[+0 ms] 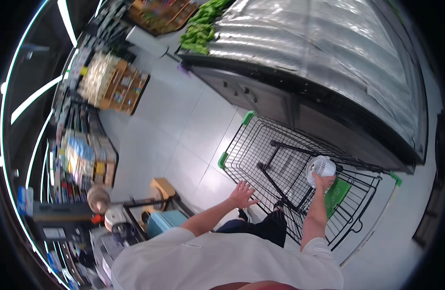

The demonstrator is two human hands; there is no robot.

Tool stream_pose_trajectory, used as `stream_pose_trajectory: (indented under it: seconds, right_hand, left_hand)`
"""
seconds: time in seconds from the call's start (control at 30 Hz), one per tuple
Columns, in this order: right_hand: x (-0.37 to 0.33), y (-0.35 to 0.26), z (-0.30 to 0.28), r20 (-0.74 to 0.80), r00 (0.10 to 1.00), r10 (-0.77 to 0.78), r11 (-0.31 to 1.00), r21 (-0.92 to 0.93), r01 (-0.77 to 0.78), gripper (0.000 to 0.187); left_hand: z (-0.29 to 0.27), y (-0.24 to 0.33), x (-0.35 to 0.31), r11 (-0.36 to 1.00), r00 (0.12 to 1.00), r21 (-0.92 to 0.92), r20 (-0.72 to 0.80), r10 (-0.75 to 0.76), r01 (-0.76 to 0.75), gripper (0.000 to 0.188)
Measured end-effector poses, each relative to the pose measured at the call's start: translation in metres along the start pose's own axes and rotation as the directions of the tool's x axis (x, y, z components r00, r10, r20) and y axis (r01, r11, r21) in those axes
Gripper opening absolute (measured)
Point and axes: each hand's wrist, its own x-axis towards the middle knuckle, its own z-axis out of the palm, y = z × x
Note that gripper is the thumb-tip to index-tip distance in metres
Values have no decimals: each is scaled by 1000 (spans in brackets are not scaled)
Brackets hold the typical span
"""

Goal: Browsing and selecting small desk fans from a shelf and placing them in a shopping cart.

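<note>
A black wire shopping cart (275, 159) with green corner pieces stands in front of me. Over its right part, my right hand (325, 181) grips a small white fan (317, 166) with a ribbed round grille. Just under that hand, a green panel (337, 198) is fixed to the cart. My left hand (243, 195) is at the cart's near side, fingers spread and holding nothing. Whether it touches the wire rim I cannot tell.
Beyond the cart runs a dark display counter (290, 87) topped with a crinkled silver cover (319, 38). Green leafy vegetables (201, 29) lie at its left end. Wooden produce bins (123, 89) line the left. A teal box (164, 222) is close by my left arm.
</note>
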Motion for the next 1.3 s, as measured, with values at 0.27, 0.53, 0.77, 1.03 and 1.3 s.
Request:
stream_pose_trajectory:
  seconds: [0.27, 0.53, 0.77, 1.03, 1.3]
  right_hand:
    - [-19, -4, -19, -34, 999, 19, 999, 43, -18, 131]
    - [-82, 4, -100, -114, 851, -512, 837, -291, 464, 127]
    - [-253, -37, -205, -151, 502, -851, 524, -227, 821, 110]
    - [-511, -75, -172, 307, -241, -920, -71, 476, 877, 117]
    - [-806, -69, -26, 587, -807, -60, -655, 587, 475, 121]
  left_hand:
    - [12, 31, -4, 933, 900, -339, -358, -247, 121, 75]
    - [1, 53, -95, 743, 668, -661, -600, -439, -104, 54]
    - [61, 24, -231, 303, 590, -921, -389, -708, -244, 41]
    - [39, -23, -399, 123, 405, -771, -456, -792, -625, 50]
    - [37, -29, -596, 681, 31, -731, -680, -732, 37, 103]
